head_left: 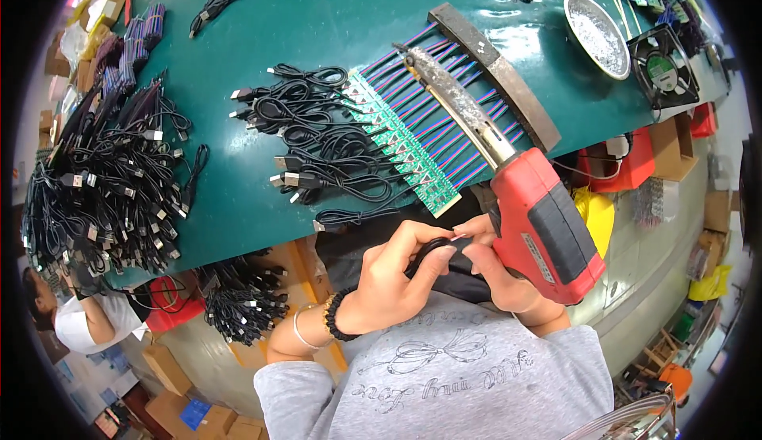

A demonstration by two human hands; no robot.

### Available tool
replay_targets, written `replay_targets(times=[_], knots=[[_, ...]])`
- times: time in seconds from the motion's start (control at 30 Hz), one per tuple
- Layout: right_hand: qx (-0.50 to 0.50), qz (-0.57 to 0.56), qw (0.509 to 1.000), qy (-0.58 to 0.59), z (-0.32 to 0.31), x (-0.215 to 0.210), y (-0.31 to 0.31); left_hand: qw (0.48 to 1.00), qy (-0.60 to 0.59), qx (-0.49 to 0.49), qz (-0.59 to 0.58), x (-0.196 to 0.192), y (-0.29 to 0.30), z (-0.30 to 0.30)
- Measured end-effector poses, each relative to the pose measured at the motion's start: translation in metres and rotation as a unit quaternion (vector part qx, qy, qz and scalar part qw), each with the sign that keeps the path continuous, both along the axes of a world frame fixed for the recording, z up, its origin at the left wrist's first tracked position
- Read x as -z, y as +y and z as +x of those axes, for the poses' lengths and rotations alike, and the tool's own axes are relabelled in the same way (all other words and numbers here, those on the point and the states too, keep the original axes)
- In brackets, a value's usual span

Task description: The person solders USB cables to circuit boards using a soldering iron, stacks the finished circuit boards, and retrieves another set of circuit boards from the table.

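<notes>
Close to my body, in front of the table edge, my left hand (401, 277) is closed around a coiled black cable (423, 253). My right hand (500, 273) meets it, thumb and fingertips pinched at the cable's end; the tiny wire tips are hard to make out. A red and black soldering gun (548, 226) rests against my right hand, seemingly held in it, its grip hidden. Its metal barrel points up and left over a strip of green circuit boards (403, 146). Black USB cables (317, 134) lead left from the boards, and coloured wires (432, 95) run right.
A dark metal bar (504, 79) lies across the coloured wires' far ends. A large heap of USB cables (111, 186) covers the table's left side. At the right stand a metal bowl (597, 35) and a small black fan (663, 71). Another person (87, 313) is at lower left.
</notes>
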State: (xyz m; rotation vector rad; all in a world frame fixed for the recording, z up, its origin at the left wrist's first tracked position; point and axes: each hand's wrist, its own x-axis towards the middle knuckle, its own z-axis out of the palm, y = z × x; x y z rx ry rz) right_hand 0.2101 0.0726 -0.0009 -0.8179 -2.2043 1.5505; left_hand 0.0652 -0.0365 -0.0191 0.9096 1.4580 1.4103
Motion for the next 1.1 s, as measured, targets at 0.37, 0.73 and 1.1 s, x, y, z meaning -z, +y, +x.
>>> replay_targets(times=[0.37, 0.73, 1.1], knots=[[0.013, 0.015, 0.997, 0.077, -0.008, 0.005, 0.003, 0.997, 0.052, -0.016, 0.062, 0.006, -0.002, -0.001], [-0.063, -0.09, 0.984, 0.138, -0.005, 0.009, 0.012, 0.944, 0.261, -0.008, 0.203, 0.0, 0.011, -0.013], [0.049, -0.111, 0.992, 0.033, 0.002, 0.012, 0.001, 0.888, 0.416, -0.005, 0.195, -0.003, 0.008, -0.016]])
